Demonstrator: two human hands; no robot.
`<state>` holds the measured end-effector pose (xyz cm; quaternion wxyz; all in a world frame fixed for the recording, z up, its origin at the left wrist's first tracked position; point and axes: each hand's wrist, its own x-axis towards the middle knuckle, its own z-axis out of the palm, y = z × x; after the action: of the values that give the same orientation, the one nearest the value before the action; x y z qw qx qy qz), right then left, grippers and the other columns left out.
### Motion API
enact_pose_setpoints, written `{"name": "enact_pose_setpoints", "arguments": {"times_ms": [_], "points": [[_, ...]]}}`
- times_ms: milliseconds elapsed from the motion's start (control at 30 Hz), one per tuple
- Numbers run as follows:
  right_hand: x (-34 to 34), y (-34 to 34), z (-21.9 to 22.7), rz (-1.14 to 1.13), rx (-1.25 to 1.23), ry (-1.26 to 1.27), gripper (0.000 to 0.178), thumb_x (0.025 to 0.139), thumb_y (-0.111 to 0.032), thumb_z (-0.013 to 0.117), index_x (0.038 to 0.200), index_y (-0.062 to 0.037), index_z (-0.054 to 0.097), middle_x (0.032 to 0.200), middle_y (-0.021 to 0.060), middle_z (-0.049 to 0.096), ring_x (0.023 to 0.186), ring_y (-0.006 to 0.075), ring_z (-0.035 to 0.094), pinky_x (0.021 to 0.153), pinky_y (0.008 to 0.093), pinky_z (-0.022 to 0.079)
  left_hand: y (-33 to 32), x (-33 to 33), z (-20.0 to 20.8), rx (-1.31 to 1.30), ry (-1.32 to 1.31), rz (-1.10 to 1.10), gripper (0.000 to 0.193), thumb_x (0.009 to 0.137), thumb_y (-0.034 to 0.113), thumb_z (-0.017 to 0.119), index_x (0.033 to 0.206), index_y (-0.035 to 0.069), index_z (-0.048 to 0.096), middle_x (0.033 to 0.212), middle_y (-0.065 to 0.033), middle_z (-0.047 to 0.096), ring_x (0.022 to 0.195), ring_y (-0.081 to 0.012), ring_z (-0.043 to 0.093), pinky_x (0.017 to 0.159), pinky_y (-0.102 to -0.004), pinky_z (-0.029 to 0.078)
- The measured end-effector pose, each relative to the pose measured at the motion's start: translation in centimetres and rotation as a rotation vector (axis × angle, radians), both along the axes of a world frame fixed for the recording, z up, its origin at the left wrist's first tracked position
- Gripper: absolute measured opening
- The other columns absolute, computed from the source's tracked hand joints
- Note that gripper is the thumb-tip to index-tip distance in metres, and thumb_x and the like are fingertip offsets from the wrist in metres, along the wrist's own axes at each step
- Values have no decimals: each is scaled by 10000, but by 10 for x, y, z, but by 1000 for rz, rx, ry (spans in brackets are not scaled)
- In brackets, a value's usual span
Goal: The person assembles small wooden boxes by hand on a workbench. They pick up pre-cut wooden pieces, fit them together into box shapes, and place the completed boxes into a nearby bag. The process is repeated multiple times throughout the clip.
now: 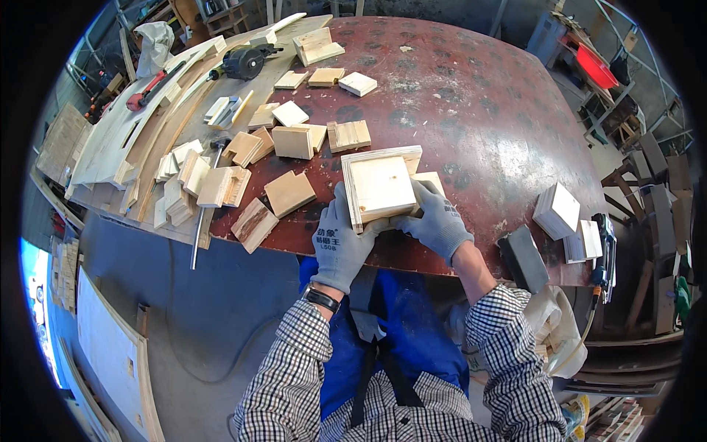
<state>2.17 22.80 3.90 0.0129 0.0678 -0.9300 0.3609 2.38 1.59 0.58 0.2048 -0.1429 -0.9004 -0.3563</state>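
Both my hands wear grey knitted gloves and hold a small plywood box (381, 184) at the table's near edge. Its pale square face points up, with a layered plywood edge along the left side and the back. My left hand (342, 247) grips the box's lower left corner. On the right side my right hand (440, 227) closes around it, with fingers curled beneath the near edge. Another pale wood piece (430, 181) shows just behind my right hand; whether it is joined to the box I cannot tell. The box's underside is hidden.
Loose wood blocks (289, 193) crowd the left of the reddish table (508, 110). A circular saw (247, 62) lies behind them. At the right edge are a dark grey block (523, 258), pale blocks (557, 211) and a nail gun (605, 254) with a hose. Planks lie far left.
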Motion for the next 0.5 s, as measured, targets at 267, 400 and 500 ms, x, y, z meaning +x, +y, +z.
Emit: {"name": "enact_pose_setpoints", "arguments": {"times_ms": [267,400,500], "points": [[7,-19,6,-88,134,24,837,811,-336,863,1529,-149,475,1466,252,537,1276,441,620,1060,494,533,-3,1,-4,-33,-12,43,826,871,409,853,1505,14,500,1296,-210,670,1142,-381,666,955,-462,558],[1,-14,17,-122,144,-120,699,807,-307,855,1409,-117,553,1432,231,523,1262,445,628,1043,502,540,-4,-9,-19,-23,-41,7,860,896,515,813,1503,-6,498,1302,-208,668,1167,-382,645,987,-463,536],[2,-5,15,-97,136,-100,677,803,-305,864,1380,-115,566,1398,206,543,1242,421,649,1023,500,549,-3,-11,-23,7,-35,-18,867,889,540,814,1487,-12,514,1295,-211,674,1183,-384,643,993,-459,533]]}}
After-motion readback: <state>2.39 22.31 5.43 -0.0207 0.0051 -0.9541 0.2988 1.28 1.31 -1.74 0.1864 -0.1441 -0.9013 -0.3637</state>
